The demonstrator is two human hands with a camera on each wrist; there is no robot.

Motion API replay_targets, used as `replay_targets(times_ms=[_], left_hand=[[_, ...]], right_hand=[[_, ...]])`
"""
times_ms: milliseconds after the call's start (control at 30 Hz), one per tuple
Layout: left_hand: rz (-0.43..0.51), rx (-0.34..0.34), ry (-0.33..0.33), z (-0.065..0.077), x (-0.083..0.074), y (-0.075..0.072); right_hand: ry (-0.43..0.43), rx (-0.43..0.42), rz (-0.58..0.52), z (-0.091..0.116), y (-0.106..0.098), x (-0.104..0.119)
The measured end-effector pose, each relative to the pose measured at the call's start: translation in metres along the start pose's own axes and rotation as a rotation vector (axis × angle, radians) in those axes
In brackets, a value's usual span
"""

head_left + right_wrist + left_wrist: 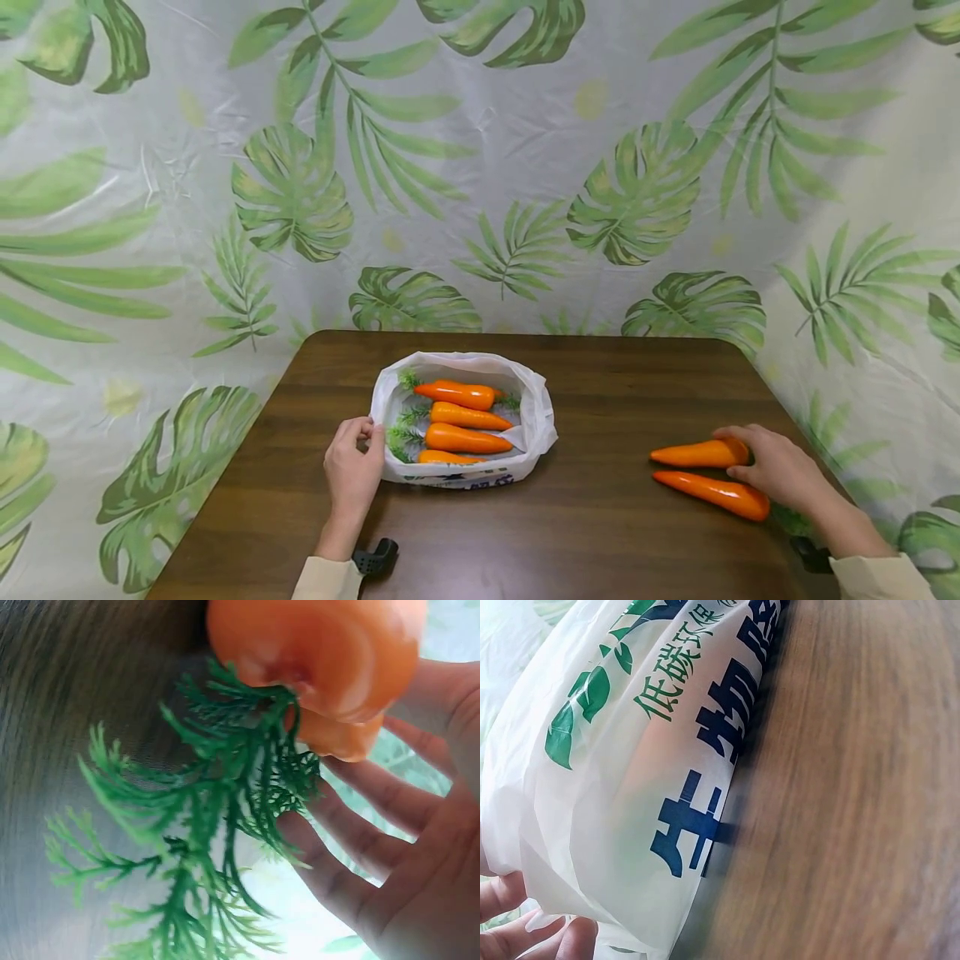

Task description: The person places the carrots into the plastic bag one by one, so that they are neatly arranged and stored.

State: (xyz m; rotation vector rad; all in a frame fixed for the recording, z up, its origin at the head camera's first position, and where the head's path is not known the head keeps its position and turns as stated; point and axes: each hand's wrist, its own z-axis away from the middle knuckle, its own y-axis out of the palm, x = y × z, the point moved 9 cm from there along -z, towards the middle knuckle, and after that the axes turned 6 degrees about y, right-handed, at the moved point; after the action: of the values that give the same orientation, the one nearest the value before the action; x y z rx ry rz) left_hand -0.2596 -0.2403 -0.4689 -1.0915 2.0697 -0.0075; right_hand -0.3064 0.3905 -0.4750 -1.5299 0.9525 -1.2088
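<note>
A white plastic bag [543, 408] stands with its mouth spread wide, left of the table's middle. Several orange toy carrots [468, 438] with green tops lie side by side inside. My left hand [354, 462] pinches the bag's left rim between thumb and fingers; its fingertips also show in the left wrist view. At the right, my right hand [780, 467] has thumb and fingers around the thick end of the farther carrot [697, 454]. The nearer carrot [712, 492] lies just beside it, and its leafy top [202, 772] partly hides the grip in the right wrist view.
The brown wooden table [592, 533] has its far edge against a leaf-printed curtain [517, 125], which also hangs along both sides. Bare wood lies between the bag and the two carrots at the right. Dark bands [378, 557] circle both wrists.
</note>
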Motion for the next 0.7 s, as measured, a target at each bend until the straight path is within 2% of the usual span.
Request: replay_targets(times_ms=[700], left_hand=[[-0.006,0.003,-0.005,-0.0006,-0.0013,-0.0007]], right_hand=[[0.029,0.029,0.06,-0.0087,0.0072,-0.0053]])
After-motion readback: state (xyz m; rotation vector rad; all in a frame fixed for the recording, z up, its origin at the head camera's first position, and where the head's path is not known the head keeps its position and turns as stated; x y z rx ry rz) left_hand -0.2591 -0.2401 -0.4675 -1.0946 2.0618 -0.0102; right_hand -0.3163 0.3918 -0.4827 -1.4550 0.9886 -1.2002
